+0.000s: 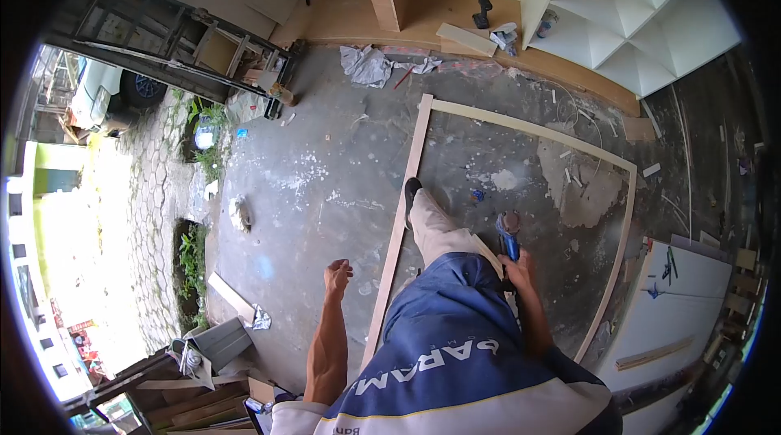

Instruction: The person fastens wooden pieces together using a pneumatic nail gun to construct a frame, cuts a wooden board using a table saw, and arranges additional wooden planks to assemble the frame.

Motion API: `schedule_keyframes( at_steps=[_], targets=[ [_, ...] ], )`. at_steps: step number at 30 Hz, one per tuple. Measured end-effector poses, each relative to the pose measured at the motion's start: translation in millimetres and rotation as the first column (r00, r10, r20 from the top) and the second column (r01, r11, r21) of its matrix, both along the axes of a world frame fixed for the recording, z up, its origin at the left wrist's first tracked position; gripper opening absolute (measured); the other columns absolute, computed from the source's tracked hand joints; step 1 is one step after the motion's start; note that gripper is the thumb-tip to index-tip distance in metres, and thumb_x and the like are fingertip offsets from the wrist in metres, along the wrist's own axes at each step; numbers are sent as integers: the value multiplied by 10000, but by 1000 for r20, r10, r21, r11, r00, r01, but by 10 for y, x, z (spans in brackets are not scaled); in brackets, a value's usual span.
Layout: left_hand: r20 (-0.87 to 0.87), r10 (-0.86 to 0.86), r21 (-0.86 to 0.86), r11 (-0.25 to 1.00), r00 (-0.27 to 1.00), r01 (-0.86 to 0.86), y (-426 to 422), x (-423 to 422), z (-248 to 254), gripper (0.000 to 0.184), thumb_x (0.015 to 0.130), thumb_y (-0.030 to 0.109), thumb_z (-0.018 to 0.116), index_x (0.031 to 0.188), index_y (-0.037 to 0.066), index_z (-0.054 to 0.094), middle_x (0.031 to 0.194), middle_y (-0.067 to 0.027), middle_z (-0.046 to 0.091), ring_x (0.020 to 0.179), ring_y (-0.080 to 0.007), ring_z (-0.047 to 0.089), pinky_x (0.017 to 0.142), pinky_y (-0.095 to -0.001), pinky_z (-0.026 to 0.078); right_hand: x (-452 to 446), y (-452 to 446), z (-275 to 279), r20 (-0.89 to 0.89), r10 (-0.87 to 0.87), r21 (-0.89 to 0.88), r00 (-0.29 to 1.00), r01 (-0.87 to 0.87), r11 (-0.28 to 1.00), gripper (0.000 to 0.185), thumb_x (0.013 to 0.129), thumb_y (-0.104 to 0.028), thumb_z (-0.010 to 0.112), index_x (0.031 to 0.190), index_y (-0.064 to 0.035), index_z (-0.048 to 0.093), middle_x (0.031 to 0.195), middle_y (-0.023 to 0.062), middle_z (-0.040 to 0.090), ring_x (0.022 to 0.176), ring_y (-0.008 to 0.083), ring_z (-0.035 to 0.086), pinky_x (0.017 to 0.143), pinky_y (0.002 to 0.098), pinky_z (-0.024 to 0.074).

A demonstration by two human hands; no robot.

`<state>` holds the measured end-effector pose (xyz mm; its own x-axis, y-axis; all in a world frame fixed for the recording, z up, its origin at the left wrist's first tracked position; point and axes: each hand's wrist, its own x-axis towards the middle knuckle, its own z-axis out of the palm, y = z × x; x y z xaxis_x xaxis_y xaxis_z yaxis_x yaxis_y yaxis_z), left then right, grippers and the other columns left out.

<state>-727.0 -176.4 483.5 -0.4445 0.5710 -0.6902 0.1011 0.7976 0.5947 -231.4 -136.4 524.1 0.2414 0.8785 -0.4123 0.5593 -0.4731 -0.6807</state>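
My right hand (pixel 521 270) is closed round the handle of a blue power tool (pixel 508 233), whose round greyish head points forward over the floor. My left hand (pixel 338 278) hangs over the concrete on the left with its fingers curled, and what it holds, if anything, is too small to make out. A large wooden frame (pixel 533 131) of pale strips lies on the floor around my legs. One shoe (pixel 412 188) rests beside the left strip (pixel 419 138) of the frame.
White shelving (pixel 602 16) stands at the back right. A drill (pixel 482 12) sits on the wooden base by a loose board (pixel 466 39). Crumpled sheeting (pixel 366 66) lies nearby. A white panel (pixel 675 297) is at right, a metal ladder-like frame (pixel 175 44) at upper left, wood scraps (pixel 195 406) at lower left.
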Motion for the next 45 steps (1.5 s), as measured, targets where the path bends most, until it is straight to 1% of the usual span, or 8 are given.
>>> schedule_keyframes(
  at_steps=[8,14,20,24,31,33,39,45],
  targets=[
    [10,-444,275,863,896,424,2850,-349,257,322,969,259,594,1158,10,672,909,-95,712,771,-168,676,661,-309,497,-1034,1273,-186,157,-16,-153,987,41,987,373,763,-284,771,953,14,649,800,205,673,785,365,690,710,446,521],
    [42,-503,68,864,863,499,4310,-1369,-143,246,915,177,617,1079,9,691,895,-105,705,763,-175,673,660,-325,527,-1783,2755,-539,175,-79,-268,981,124,955,464,771,-298,743,1147,-41,650,1008,249,688,978,416,658,849,492,510],
    [-19,-602,-218,782,799,584,5135,-1849,-655,200,876,73,615,1026,-23,706,851,-136,713,717,-183,684,633,-307,578,-2172,3557,-976,241,-49,-309,969,125,943,573,798,-358,747,1247,-30,607,989,217,699,939,396,669,824,490,520],
    [10,-716,-138,691,698,710,5729,-1513,-1023,154,865,80,628,949,-11,720,836,-121,716,714,-178,686,606,-311,582,-2326,3741,-1376,291,-167,-272,942,249,930,621,815,-357,739,1305,-19,562,949,215,702,895,382,676,794,481,525],
    [-287,-952,-2,113,108,994,6988,-369,-2377,115,824,138,653,859,65,734,830,-132,729,791,-279,706,764,-371,540,-2187,3974,-2222,410,-291,-345,865,442,828,399,766,-410,704,913,-39,719,883,187,699,854,364,677,811,472,531],
    [-278,-939,43,200,203,979,7282,74,-2980,109,822,129,663,867,49,722,797,-137,703,764,-293,685,740,-394,533,-2116,3884,-2718,472,-306,-255,827,460,850,391,755,-419,706,910,-61,724,860,160,685,875,355,663,850,460,514],
    [-538,-842,109,-23,40,994,7622,1284,-3743,571,755,236,811,1201,-29,572,1108,-220,588,1049,-362,569,926,-452,445,-1784,3681,-4284,616,-482,-173,623,704,689,368,756,-364,772,949,-55,721,904,164,685,879,347,657,818,463,505],
    [-541,-834,59,-172,-113,983,7509,1818,-5148,1009,632,361,894,1385,-33,350,1346,-214,410,1293,-395,364,1095,-508,304,-1670,3537,-5433,770,-514,53,379,764,643,412,769,-344,786,1065,-75,685,881,121,642,844,344,619,781,456,480]
  ],
)
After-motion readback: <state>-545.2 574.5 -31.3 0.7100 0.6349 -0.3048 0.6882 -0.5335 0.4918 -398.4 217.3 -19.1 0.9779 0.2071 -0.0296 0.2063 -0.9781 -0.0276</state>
